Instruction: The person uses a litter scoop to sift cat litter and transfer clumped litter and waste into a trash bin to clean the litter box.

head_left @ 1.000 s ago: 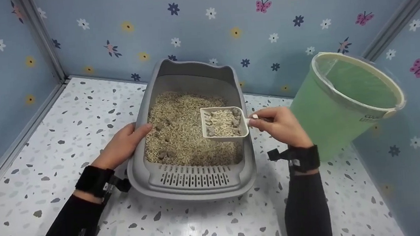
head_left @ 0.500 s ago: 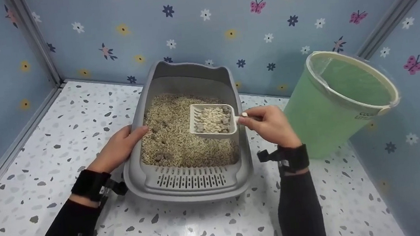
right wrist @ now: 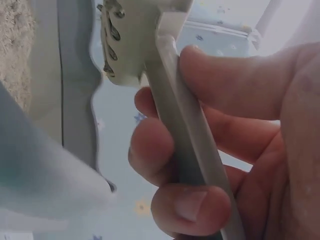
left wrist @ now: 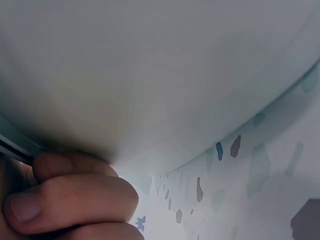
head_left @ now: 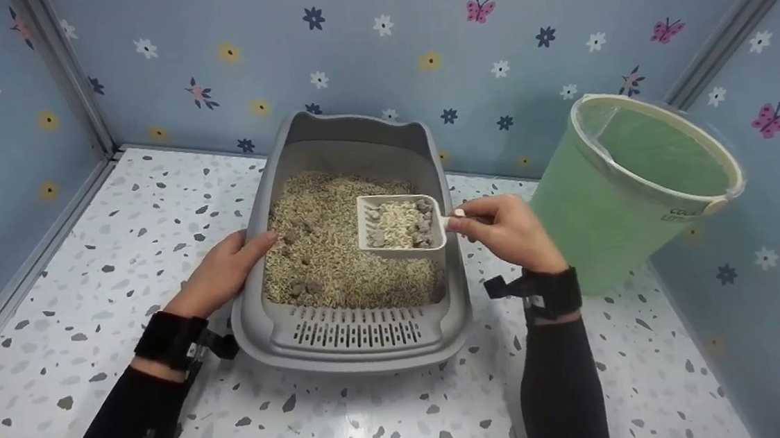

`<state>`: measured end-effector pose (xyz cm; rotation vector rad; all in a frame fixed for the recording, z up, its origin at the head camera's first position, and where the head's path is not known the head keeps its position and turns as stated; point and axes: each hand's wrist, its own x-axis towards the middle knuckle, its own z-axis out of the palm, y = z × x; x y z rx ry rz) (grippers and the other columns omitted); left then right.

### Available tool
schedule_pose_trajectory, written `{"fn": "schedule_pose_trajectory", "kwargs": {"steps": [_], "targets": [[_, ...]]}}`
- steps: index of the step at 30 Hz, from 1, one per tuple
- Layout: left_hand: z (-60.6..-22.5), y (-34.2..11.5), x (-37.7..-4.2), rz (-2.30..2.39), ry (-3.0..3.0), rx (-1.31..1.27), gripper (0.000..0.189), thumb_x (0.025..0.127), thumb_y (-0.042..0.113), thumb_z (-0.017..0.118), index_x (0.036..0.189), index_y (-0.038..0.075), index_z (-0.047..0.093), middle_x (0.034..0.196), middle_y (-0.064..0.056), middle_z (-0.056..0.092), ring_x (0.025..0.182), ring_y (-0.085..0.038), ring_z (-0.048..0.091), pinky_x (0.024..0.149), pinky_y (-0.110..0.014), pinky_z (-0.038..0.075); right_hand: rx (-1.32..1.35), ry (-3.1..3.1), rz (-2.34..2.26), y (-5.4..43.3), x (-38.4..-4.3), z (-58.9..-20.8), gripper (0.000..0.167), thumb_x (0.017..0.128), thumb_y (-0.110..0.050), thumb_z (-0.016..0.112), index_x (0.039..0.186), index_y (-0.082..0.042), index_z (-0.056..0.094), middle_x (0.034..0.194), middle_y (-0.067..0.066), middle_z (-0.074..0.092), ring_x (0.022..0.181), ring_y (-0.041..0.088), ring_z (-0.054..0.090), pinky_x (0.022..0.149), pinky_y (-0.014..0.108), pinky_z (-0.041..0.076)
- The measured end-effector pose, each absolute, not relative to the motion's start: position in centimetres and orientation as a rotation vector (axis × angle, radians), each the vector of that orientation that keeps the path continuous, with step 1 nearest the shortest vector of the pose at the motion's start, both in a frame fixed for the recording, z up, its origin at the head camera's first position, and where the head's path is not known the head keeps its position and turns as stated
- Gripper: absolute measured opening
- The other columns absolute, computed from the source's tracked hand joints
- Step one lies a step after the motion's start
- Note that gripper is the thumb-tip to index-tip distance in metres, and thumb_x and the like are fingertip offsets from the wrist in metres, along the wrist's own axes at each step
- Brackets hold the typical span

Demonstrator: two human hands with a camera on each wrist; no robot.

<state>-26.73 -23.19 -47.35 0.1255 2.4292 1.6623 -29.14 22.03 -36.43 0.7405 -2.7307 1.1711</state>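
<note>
A grey litter box with a slotted front ledge holds tan litter dotted with dark clumps. My left hand grips its left rim, thumb over the top; in the left wrist view the fingers curl under that rim beside the pale outer wall. My right hand holds a white litter scoop by the handle, and the right wrist view shows fingers and thumb wrapped round it. The scoop is level above the right half of the box, loaded with pale pellets and several grey clumps.
A green bin with a cream rim and clear liner stands on the right, beyond my right hand. Blue flowered panels close off the back and both sides. The speckled white floor spreads around the box.
The scoop and right hand have shifted left over the litter, then slightly back right. Pellets in the scoop look fewer and the clumps more exposed. My left hand keeps its grip on the rim.
</note>
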Motion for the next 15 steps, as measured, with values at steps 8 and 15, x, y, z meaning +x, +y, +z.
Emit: {"fn": "schedule_pose_trajectory", "kwargs": {"steps": [8, 15], "targets": [[-46.9, -23.0, -26.7, 1.65, 2.44, 0.112, 0.099, 0.111, 0.073, 0.049, 0.173, 0.0, 0.029, 0.142, -0.027, 0.065, 0.118, -0.038, 0.073, 0.101, -0.049, 0.062, 0.787, -2.751, 1.123, 21.3, -28.8, -36.1, 0.014, 0.103, -0.027, 0.083, 0.1, -0.013, 0.088, 0.078, -0.003, 0.07, 0.066, 0.015, 0.055, 0.061, 0.028, 0.046], [-46.5, -23.0, -26.8, 1.645, 2.442, 0.118, 0.101, 0.11, 0.075, 0.049, 0.174, 0.0, 0.027, 0.143, -0.027, 0.064, 0.118, -0.038, 0.073, 0.1, -0.046, 0.063, 0.749, -2.758, 1.11, 21.8, -28.6, -35.6, 0.014, 0.102, -0.029, 0.084, 0.099, -0.016, 0.089, 0.076, -0.001, 0.069, 0.064, 0.017, 0.054, 0.061, 0.03, 0.046]]}}
